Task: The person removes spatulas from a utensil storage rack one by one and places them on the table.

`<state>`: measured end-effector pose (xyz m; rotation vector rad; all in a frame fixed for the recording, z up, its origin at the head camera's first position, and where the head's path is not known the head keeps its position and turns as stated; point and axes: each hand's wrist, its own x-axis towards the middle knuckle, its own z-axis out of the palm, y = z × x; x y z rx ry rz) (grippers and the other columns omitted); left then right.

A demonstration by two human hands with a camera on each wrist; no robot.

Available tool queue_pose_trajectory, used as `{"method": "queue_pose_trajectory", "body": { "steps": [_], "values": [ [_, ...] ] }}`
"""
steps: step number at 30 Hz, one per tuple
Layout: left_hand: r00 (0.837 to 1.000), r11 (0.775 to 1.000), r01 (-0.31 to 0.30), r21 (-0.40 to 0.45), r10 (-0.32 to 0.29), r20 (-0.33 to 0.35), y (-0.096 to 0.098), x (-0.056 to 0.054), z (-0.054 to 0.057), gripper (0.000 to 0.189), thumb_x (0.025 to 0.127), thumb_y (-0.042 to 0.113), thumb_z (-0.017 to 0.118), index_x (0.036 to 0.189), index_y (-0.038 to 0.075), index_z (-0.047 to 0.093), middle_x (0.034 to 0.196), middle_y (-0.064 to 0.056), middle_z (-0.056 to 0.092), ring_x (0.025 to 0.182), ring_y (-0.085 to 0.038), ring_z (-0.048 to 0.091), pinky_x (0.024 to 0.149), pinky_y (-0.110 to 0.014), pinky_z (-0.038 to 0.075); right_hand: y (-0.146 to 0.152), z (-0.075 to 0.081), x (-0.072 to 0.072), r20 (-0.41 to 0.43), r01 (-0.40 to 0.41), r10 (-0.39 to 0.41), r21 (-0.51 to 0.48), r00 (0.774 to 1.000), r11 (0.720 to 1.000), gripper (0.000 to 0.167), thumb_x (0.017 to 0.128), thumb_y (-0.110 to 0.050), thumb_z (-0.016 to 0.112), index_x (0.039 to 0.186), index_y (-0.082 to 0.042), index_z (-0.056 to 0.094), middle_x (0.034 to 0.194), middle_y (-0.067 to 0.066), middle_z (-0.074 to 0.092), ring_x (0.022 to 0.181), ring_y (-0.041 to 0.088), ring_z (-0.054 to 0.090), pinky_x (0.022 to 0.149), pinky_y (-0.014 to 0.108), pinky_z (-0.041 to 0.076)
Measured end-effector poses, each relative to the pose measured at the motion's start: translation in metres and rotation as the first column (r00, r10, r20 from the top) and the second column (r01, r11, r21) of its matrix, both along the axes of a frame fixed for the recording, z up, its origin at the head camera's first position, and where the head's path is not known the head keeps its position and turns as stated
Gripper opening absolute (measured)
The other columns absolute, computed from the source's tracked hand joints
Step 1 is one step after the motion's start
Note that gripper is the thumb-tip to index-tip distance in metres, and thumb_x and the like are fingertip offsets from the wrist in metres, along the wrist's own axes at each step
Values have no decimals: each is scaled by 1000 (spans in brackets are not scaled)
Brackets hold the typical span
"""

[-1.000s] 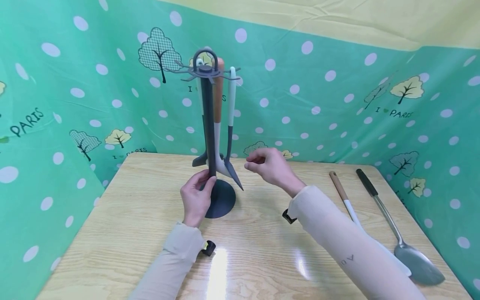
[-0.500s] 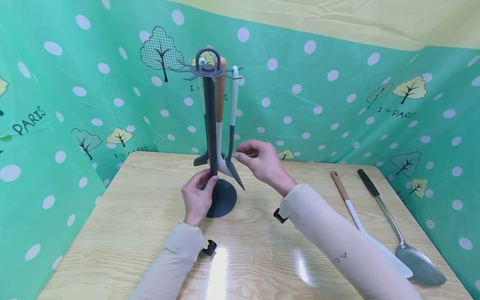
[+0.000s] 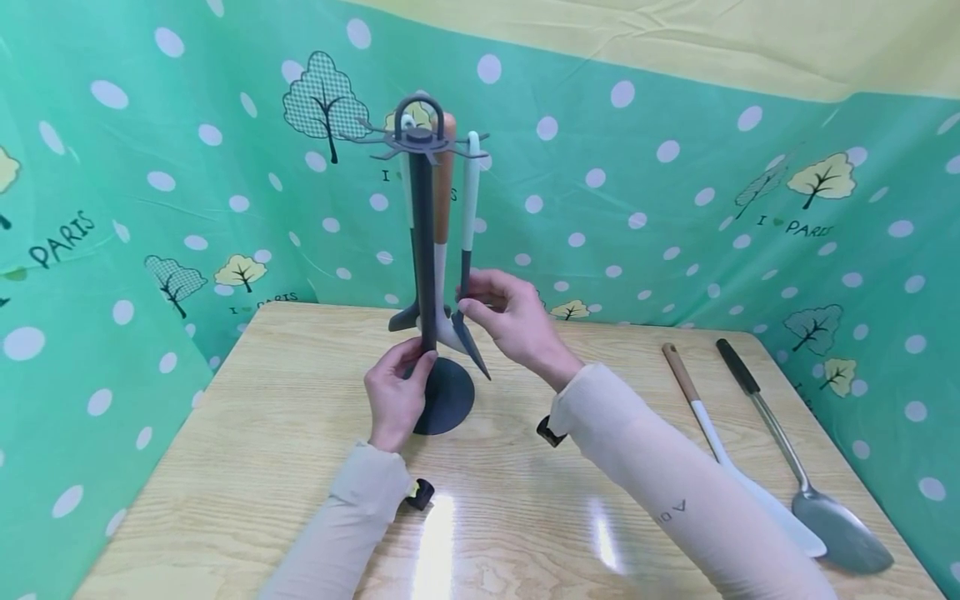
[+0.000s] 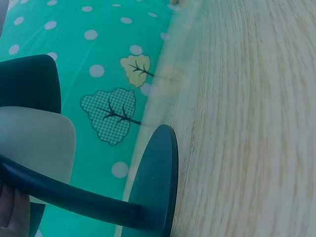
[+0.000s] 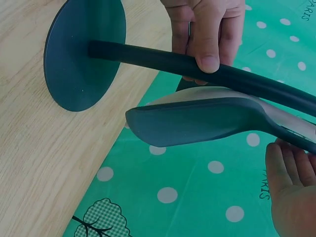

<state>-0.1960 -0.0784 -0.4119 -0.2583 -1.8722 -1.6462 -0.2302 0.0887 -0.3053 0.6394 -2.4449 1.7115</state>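
A dark utensil stand rises from a round base [image 3: 452, 400], with hooks around its top. My left hand [image 3: 395, 396] pinches its pole [image 3: 424, 250] low down, just above the base. From a right-side hook hangs a spatula [image 3: 471, 192] with a mint handle and dark head. My right hand [image 3: 517, 321] has thumb and fingers at that spatula's dark shaft, above the head; in the right wrist view the fingertips meet the shaft's edge. Behind the pole hang a brown-handled white utensil [image 3: 442, 200] and another mint-handled one with a dark head [image 3: 403, 319], partly hidden.
On the wooden table's right side lie a white spatula [image 3: 680, 372] with a brown handle and a steel wok turner [image 3: 843, 533] with a black handle. A green dotted cloth [image 3: 637, 258] hangs behind the table and at both sides.
My right hand has moved left from beside the stand to the hanging spatula's shaft, its fingers reaching around it. My left hand has stayed on the pole.
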Motion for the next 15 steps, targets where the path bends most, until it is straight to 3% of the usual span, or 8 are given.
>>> {"method": "queue_pose_trajectory", "body": {
  "steps": [6,13,15],
  "values": [
    [1000,1000,1,2,-1,5,1,1,1,22,84,-3,69,106,-6,68,95,-19,70,86,-31,67,82,-46,54,-1,1,4,-13,22,-22,-15,1000,1000,21,94,-11,61,115,-8,65,104,8,68,95,16,65,89,34,50],
    [1000,1000,8,17,-8,10,0,1,0,22,84,-2,70,106,-7,68,95,-20,70,86,-31,68,82,-46,53,-5,26,32,-31,13,-13,3,999,1000,18,94,-1,58,110,2,64,101,17,67,94,25,65,89,36,51],
    [1000,1000,5,18,-6,22,0,2,1,22,85,-2,70,106,-6,68,95,-20,70,86,-31,68,83,-45,54,-4,27,34,-29,12,-11,7,1000,1000,17,94,-1,57,110,2,64,100,15,67,94,26,65,90,36,51]
  ]
}}
